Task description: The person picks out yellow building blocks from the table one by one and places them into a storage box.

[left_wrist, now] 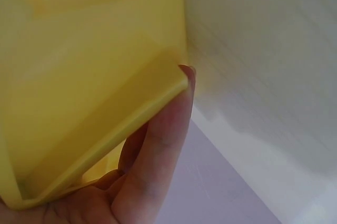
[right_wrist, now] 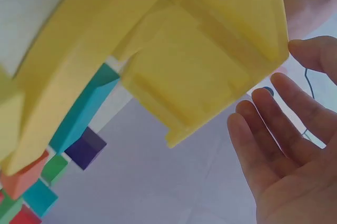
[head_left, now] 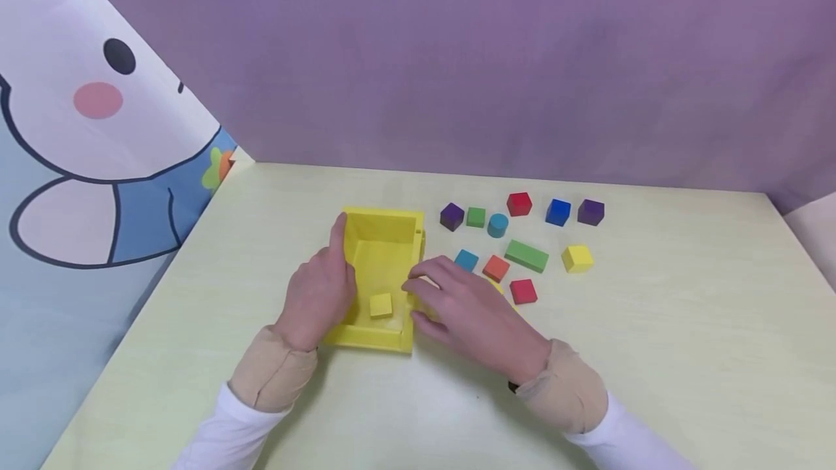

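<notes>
A yellow plastic box (head_left: 375, 260) stands on the table with a yellow cube (head_left: 381, 305) inside it, near its front wall. My left hand (head_left: 320, 296) grips the box's left wall, its index finger reaching along the rim to the back corner. In the left wrist view, a fingertip of the left hand (left_wrist: 163, 140) hooks over the box's edge. At the opposite wall is my right hand (head_left: 466, 310), fingers loosely bent and spread. The right wrist view shows the right hand (right_wrist: 289, 134) with its fingertips close beside the box's edge and nothing in the palm.
Right of the box lie scattered blocks: a green bar (head_left: 526, 256), a blue cylinder (head_left: 498, 225), a red block (head_left: 524, 291), a yellow cube (head_left: 578, 259), a purple cube (head_left: 591, 212) and several others. Yellow pieces are partly hidden behind the right hand. A purple cloth (head_left: 457, 64) hangs behind the table.
</notes>
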### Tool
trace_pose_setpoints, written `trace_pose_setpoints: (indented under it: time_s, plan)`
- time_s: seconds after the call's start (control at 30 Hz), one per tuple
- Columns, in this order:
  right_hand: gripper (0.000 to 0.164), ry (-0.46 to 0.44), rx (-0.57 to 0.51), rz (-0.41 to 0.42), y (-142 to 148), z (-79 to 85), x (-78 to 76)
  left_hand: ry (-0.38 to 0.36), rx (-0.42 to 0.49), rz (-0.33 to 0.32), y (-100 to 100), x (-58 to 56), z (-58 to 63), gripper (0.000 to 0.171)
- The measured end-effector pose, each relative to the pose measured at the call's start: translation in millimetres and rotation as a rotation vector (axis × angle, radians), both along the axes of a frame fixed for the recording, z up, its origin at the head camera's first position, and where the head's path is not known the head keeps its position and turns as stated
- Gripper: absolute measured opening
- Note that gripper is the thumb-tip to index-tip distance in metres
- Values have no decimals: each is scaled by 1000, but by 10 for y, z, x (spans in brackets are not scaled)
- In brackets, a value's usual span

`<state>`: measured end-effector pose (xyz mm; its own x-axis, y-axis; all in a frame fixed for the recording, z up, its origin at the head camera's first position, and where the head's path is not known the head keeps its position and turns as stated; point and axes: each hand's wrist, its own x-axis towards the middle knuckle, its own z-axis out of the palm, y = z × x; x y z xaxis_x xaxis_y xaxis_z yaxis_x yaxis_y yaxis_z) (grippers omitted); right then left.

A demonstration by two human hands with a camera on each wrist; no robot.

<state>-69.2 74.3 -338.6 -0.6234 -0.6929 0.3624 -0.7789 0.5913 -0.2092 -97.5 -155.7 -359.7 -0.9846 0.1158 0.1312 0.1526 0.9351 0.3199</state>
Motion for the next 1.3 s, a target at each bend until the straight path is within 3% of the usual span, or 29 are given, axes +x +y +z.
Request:
trace_pose_setpoints:
  time_s: [0.47,0.93,1.3]
  plan:
    - [29,-48,39,-41,210,-77,-14,1,6,-2,-16,-12,-28,65]
    - [34,-202,109,-78,212,-196,-44,-53,9,17,-3,-37,-11,66]
    - [28,-284,141,-83,168,-309,-65,-36,7,19,-1,-34,-10,66]
